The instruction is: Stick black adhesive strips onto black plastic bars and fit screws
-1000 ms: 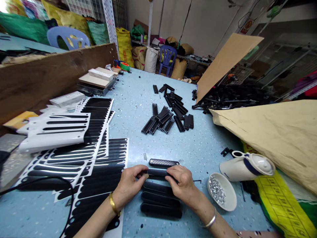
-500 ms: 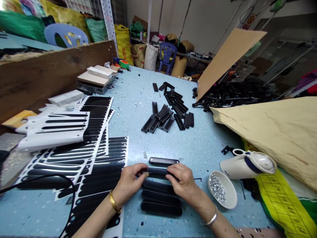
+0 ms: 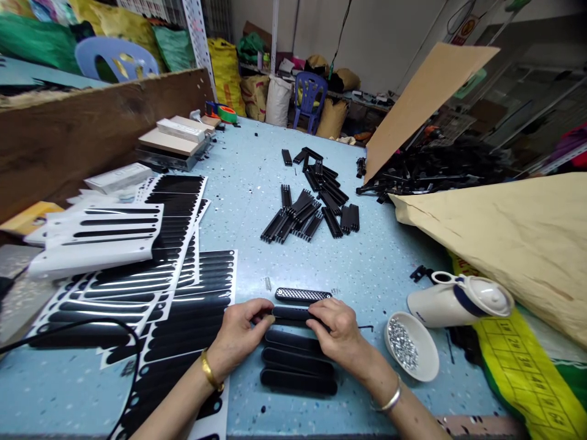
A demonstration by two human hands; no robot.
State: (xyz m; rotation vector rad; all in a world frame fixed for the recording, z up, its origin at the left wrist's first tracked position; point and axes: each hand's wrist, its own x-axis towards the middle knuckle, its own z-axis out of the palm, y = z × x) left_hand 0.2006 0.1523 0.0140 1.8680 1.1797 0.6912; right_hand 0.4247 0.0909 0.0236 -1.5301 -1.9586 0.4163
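Observation:
A long black rounded strip-shaped piece [image 3: 290,313] lies crosswise between my hands. My left hand [image 3: 245,330] pinches its left end between thumb and fingers, and my right hand [image 3: 337,330] grips its right end. Just beyond it rests a black piece with a silver diamond-patterned face [image 3: 302,295] and a screw at each end. Nearer to me, several similar smooth black pieces [image 3: 297,360] sit in a row, their right ends partly behind my right hand. Sheets of black adhesive strips [image 3: 183,342] lie beside my left forearm.
At right stand a white bowl [image 3: 428,357] of small silver screws and a white lidded mug [image 3: 447,305] on its side. Bundled black parts [image 3: 298,214] lie mid-table. A cardboard sheet [image 3: 422,110] leans at back right; a black cable [image 3: 92,322] crosses the left.
The camera view has shifted slightly. Both hands keep their hold on the black piece, which appears tilted a little, showing more of its front edge.

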